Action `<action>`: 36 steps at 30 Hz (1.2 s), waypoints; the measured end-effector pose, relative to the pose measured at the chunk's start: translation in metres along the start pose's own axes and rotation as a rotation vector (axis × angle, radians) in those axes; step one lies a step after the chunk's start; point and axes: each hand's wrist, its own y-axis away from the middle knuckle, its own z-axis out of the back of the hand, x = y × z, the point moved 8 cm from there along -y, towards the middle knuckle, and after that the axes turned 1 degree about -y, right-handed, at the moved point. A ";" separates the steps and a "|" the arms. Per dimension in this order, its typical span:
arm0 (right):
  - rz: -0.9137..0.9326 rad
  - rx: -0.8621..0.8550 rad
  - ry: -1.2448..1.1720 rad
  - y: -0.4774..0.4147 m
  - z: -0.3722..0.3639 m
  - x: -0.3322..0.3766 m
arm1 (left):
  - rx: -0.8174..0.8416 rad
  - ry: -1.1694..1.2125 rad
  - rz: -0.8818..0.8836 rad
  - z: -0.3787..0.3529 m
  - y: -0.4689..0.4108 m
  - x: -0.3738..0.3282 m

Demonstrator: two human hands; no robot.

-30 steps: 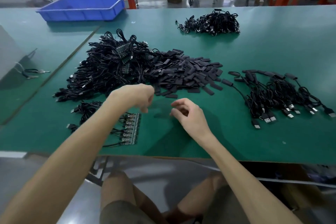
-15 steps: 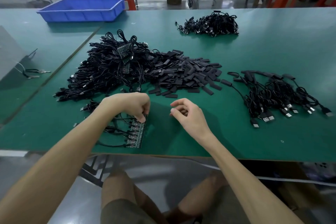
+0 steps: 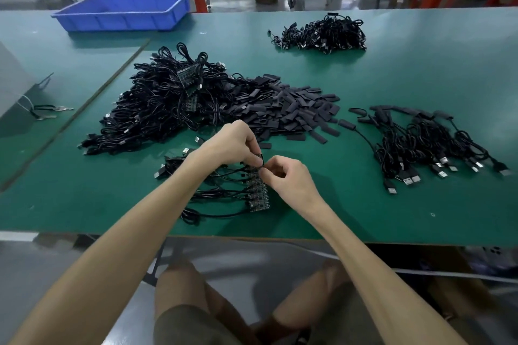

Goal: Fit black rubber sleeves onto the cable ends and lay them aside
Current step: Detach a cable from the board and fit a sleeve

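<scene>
Black on black at the pinch. Our left hand point(image 3: 234, 145) and right hand point(image 3: 290, 180) meet with fingers curled at the far end of the board strip point(image 3: 259, 193), each nipping a small dark piece there. We cannot tell whether that piece is the end board alone or one with a sleeve started on it, as it is too small and the fingertips half cover it.

Axis: the strip's long axis runs from the near table edge away from us, leaning slightly. Its near end lies on the green table point(image 3: 364, 210). Its cables point(image 3: 218, 193) leave it side by side to the left.

Bearing of stock: the sleeve pile point(image 3: 297, 112) lies straight beyond the grip and a little right, near. Its closest sleeves are just past the left knuckles, so we judge the left hand nearer for the next pick. A sleeve would have to come back along the strip's axis to slide over an end.

Lay-aside spot: the sleeved cables point(image 3: 420, 145) sit well apart to the right, plugs toward us. The right hand is the nearer one for that.

Further out: the raw cable heap point(image 3: 165, 109) is left of the sleeves and touches them. A second bundle point(image 3: 322, 35) lies far back, and a blue bin point(image 3: 123, 12) stands at far left.
</scene>
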 end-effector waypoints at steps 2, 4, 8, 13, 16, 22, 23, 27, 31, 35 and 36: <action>-0.005 -0.022 -0.011 -0.001 0.000 0.001 | -0.011 0.009 -0.005 0.004 -0.001 -0.001; -0.010 -0.042 -0.022 -0.001 0.001 0.001 | -0.015 -0.007 -0.018 0.004 -0.001 -0.004; -0.019 -0.049 0.001 -0.003 0.002 0.000 | 0.003 -0.051 -0.031 -0.009 0.001 -0.007; -0.048 -0.055 -0.050 -0.002 0.004 -0.002 | -0.070 -0.047 -0.041 -0.013 0.007 -0.011; -0.051 -0.053 -0.058 -0.002 0.006 -0.001 | -0.105 -0.022 -0.042 -0.012 0.011 -0.013; -0.041 -0.064 -0.056 0.000 0.006 0.001 | -0.180 0.046 -0.045 -0.015 0.017 -0.006; -0.039 -0.072 -0.054 0.000 0.007 0.001 | -0.185 0.064 -0.043 -0.015 0.016 -0.004; -0.041 -0.089 -0.055 -0.002 0.006 0.000 | -0.224 0.111 -0.051 -0.008 0.013 -0.003; -0.026 -0.072 -0.036 -0.003 0.004 -0.001 | -0.341 0.225 -0.042 0.017 0.013 -0.006; 0.027 -0.033 -0.035 -0.002 -0.002 0.000 | -0.325 0.432 -0.191 0.038 0.019 -0.025; 0.033 -0.030 -0.018 -0.002 -0.004 0.000 | -0.309 0.475 -0.242 0.040 0.022 -0.032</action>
